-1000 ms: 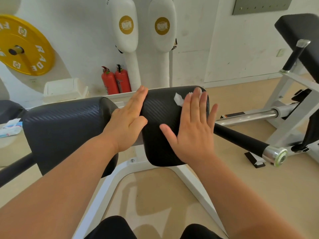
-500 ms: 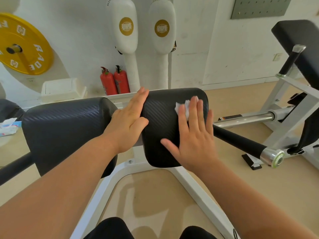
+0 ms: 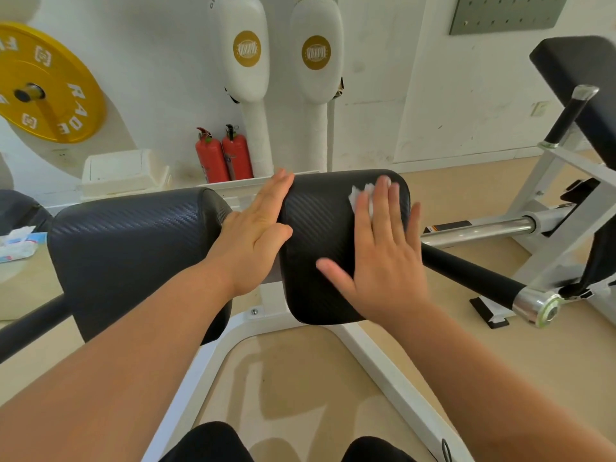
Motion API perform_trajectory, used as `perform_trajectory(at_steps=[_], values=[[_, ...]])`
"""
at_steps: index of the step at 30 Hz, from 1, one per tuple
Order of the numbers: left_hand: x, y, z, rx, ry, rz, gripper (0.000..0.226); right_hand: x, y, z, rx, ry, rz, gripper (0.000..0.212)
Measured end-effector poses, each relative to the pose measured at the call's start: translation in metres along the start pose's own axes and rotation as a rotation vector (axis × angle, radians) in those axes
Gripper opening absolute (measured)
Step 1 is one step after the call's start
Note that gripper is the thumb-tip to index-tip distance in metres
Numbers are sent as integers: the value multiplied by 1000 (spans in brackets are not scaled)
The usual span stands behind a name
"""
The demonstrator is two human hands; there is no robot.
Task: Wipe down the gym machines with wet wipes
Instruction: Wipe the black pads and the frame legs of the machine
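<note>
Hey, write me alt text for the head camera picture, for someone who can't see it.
A person's right hand presses a white wet wipe flat against the right black pad of a gym machine, while the left hand rests on that pad's inner edge. Behind are two red fire extinguishers and a yellow weight plate.

right hand (image 3: 386, 268): sliding forward again over the right pad (image 3: 316, 228), its fingertips nearing the far edge after drawing back toward the person half a second ago.
wet wipe (image 3: 356, 196): travelling with the flat fingers, its crumpled white corner now peeking out left of the forefinger, higher on the pad.
little finger: drifting back out past the pad's right side.
</note>
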State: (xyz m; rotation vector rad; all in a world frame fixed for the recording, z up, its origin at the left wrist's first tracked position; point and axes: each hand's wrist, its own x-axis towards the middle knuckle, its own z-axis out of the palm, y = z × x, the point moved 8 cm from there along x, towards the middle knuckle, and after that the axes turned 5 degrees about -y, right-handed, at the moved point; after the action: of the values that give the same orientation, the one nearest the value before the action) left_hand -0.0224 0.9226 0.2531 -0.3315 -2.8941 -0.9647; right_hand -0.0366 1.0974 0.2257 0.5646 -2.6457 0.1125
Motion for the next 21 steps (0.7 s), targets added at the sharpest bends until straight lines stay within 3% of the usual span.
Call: perform_trajectory(at_steps=[2, 6, 11, 14, 18, 21], values=[[2, -3, 0, -25, -6, 6, 69, 22, -17, -14, 44, -21, 23, 108], [4, -5, -6, -371, 21, 8, 49, -2, -80, -8, -8, -54, -341, 108], [3, -7, -4, -443, 13, 23, 48, -54, -56, 30, -172, -67, -612, 107], [5, -8, -5, -495, 46, 39, 55, -20, -31, 11, -186, -23, -453, 110], [6, -6, -5, -641, 88, -9, 69, 43, -35, -27, -32, -94, -157, 115], [6, -16, -6, -679, 134, -47, 65, 35, -67, -25, -19, -120, -269, 120]])
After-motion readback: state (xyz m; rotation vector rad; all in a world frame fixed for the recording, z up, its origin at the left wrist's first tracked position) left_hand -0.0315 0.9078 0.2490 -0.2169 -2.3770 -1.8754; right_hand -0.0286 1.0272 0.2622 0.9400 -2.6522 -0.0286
